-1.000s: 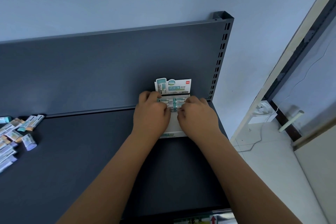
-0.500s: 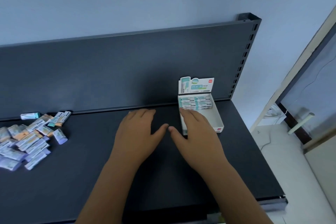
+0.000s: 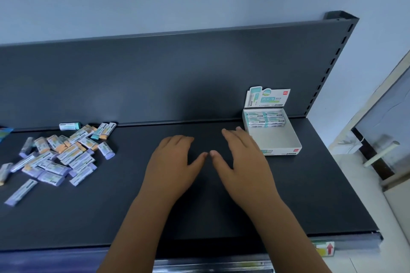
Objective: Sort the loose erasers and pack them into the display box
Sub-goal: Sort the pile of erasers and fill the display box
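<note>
A white display box [image 3: 288, 139] with an upright printed header card stands at the right back of the dark shelf [image 3: 199, 217]. Several teal-wrapped erasers [image 3: 265, 119] lie packed in rows at its far end; the near half shows bare white floor. A heap of loose erasers [image 3: 60, 153] in purple, orange and teal wrappers lies at the left. My left hand [image 3: 175, 162] and my right hand [image 3: 241, 159] lie flat on the shelf between heap and box, fingers straight, thumbs almost meeting, holding nothing. The right hand is just left of the box.
The shelf's dark back panel [image 3: 177, 77] rises behind everything, with a slotted upright [image 3: 330, 66] at its right end. The shelf's right edge drops to a tiled floor [image 3: 366, 184]. A price-strip label with a red arrow [image 3: 326, 248] sits on the front edge.
Both hands have drawn back out of the display box to the left and now rest flat on the shelf. The view has swung left, bringing the loose heap further in.
</note>
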Available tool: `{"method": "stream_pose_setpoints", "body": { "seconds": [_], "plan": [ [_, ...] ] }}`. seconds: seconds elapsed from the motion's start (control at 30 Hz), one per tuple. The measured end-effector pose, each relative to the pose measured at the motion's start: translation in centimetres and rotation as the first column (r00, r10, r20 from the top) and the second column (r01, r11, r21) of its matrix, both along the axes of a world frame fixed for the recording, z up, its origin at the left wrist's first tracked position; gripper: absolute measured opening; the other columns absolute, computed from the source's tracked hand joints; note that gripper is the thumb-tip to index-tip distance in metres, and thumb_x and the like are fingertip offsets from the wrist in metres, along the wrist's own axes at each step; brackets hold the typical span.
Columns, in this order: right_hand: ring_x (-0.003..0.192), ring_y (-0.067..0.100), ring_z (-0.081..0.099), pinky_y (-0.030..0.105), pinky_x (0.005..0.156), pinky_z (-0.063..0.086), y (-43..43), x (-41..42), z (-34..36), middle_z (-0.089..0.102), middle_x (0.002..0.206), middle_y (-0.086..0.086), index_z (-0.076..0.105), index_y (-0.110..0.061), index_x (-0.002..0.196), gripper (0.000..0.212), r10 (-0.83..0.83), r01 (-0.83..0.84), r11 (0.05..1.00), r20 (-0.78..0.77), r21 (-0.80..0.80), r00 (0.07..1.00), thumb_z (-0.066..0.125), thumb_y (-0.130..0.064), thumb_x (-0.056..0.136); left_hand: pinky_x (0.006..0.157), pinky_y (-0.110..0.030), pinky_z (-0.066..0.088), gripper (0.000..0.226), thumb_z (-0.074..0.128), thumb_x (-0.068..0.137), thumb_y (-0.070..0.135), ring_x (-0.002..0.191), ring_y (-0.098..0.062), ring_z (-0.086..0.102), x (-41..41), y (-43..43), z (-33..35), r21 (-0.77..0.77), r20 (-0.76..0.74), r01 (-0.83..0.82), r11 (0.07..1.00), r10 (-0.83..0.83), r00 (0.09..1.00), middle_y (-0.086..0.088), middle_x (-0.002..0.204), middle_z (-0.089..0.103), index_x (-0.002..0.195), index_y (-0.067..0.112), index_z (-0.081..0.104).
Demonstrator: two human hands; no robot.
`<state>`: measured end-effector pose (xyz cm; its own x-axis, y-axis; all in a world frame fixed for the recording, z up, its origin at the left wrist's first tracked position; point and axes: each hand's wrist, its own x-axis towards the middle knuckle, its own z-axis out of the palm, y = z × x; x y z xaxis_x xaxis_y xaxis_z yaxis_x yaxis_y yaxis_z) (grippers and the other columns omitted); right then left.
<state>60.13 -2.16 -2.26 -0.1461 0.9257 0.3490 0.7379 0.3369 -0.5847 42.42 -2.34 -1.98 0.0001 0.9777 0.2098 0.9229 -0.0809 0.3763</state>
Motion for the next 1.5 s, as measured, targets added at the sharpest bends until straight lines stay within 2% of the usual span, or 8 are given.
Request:
{"method": "stream_pose_setpoints", "body": {
  "seconds": [0.13, 0.43, 0.7, 0.87, 1.0, 1.2, 1.33, 1.5],
  "plan": [
    [0.146, 0.002, 0.024, 0.014, 0.112, 0.018, -0.1, -1.8, 0.1, 0.042, 0.152, -0.008, 0.044, -0.022, 0.148, 0.056, 0.107, -0.113, 0.992, -0.093, -0.064, 0.990, 0.053, -0.045, 0.099, 0.104, -0.026, 0.035, 0.058, 0.056, 0.092, 0.055, 0.132, -0.015, 0.044, -1.8, -0.3, 0.2, -0.024, 0.000, -0.053, 0.998, 0.053, 0.999, 0.004, 0.139, 0.057, 0.138, 0.019, 0.056],
    [0.140, 0.008, 0.033, 0.028, 0.114, 0.033, 1.1, -8.9, -0.8, 0.042, 0.150, -0.008, 0.038, -0.019, 0.151, 0.063, 0.117, -0.129, 0.972, -0.072, -0.196, 0.990, 0.051, -0.049, 0.098, 0.102, -0.034, 0.042, 0.054, 0.055, 0.091, 0.049, 0.130, -0.020, 0.046, -7.4, -0.9, -0.4, -0.043, 0.007, -0.098, 0.994, 0.099, 0.995, 0.003, 0.136, 0.059, 0.135, 0.018, 0.057],
    [0.138, 0.010, 0.037, 0.031, 0.113, 0.035, 0.4, -21.5, -0.7, 0.045, 0.148, -0.006, 0.044, -0.018, 0.148, 0.058, 0.127, -0.136, 0.972, -0.061, -0.192, 0.990, 0.053, -0.046, 0.098, 0.094, -0.040, 0.047, 0.042, 0.053, 0.084, 0.043, 0.108, -0.024, 0.058, -19.6, -1.9, -0.3, 0.079, -0.058, -0.079, 0.994, 0.084, 0.995, 0.001, 0.116, 0.066, 0.116, 0.019, 0.066],
    [0.114, 0.010, 0.052, 0.034, 0.100, 0.044, -1.6, -30.8, -0.1, 0.059, 0.122, -0.009, 0.060, -0.025, 0.127, 0.036, 0.112, -0.129, 0.974, -0.095, -0.186, 0.989, 0.053, -0.040, 0.095, 0.090, -0.035, 0.041, 0.029, 0.043, 0.087, 0.044, 0.101, -0.019, 0.056, -29.0, -1.8, -1.0, 0.041, -0.056, -0.042, 0.998, 0.044, 0.997, 0.008, 0.103, 0.062, 0.099, 0.026, 0.064],
    [0.114, 0.014, 0.054, 0.038, 0.099, 0.046, -2.4, -36.5, -0.9, 0.062, 0.120, -0.007, 0.063, -0.024, 0.123, 0.041, 0.099, -0.108, 0.980, -0.063, -0.167, 0.993, 0.053, -0.043, 0.088, 0.085, -0.039, 0.048, 0.027, 0.061, 0.076, 0.034, 0.096, -0.023, 0.059, -34.6, -3.4, -1.0, 0.096, 0.094, -0.097, 0.991, 0.088, 0.992, 0.003, 0.101, 0.067, 0.098, 0.020, 0.068],
    [0.124, 0.020, 0.051, 0.043, 0.106, 0.041, -3.3, -40.1, -2.0, 0.060, 0.132, -0.003, 0.056, -0.023, 0.138, 0.055, 0.078, -0.072, 0.979, 0.027, -0.191, 0.997, 0.054, -0.037, 0.085, 0.088, -0.039, 0.047, 0.040, 0.056, 0.078, 0.045, 0.106, -0.026, 0.056, -39.9, -5.0, -2.2, 0.028, 0.148, -0.102, 0.994, 0.097, 0.984, 0.005, 0.112, 0.065, 0.109, 0.022, 0.068],
    [0.113, 0.025, 0.054, 0.040, 0.094, 0.048, -1.5, -40.1, -1.8, 0.062, 0.119, 0.004, 0.066, -0.014, 0.122, 0.035, -0.037, 0.037, 0.993, 0.008, -0.116, 0.999, 0.060, -0.017, 0.087, 0.087, -0.038, 0.049, 0.030, 0.066, 0.086, 0.037, 0.106, -0.023, 0.057, -41.0, -4.9, -2.8, 0.025, 0.214, -0.059, 0.998, 0.053, 0.975, 0.007, 0.114, 0.061, 0.112, 0.023, 0.068],
    [0.116, 0.036, 0.047, 0.044, 0.091, 0.047, 2.9, -39.2, -1.3, 0.056, 0.123, 0.013, 0.062, -0.007, 0.115, 0.031, -0.175, 0.220, 0.963, 0.257, -0.157, 0.950, 0.049, -0.010, 0.087, 0.085, -0.037, 0.051, 0.027, 0.066, 0.090, 0.031, 0.106, -0.019, 0.056, -41.0, -5.1, -2.9, 0.039, 0.260, -0.039, 0.998, 0.027, 0.965, 0.007, 0.116, 0.060, 0.116, 0.022, 0.068]
  ]
}}
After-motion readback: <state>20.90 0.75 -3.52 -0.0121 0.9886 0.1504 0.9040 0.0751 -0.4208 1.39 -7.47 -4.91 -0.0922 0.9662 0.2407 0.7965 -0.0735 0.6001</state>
